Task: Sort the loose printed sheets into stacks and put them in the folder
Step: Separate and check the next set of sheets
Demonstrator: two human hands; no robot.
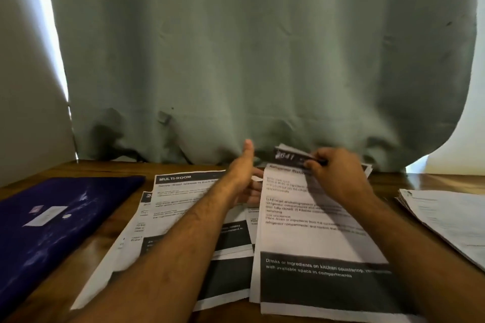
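Top sheet (309,220) lies on the pile under the right hand (338,176), whose fingers pinch its curled far edge, likely peeling it off to sort. Left hand (245,178) just beside, fingers straight, thumb up, steadying the sheets (183,196). Folder (52,217) well left, closed; another stack (446,215) right.

A dark blue folder (52,220) lies closed and flat on the left, with a white label on its cover. Beside it, in the middle, several printed sheets (183,207) lie spread and overlapping, white with black bands; the top one reads "MULTI-ROOM". To the right of them one long sheet (315,238) lies on top, its far edge curled up and back. At the far right is another stack of sheets (446,215), lying flat.
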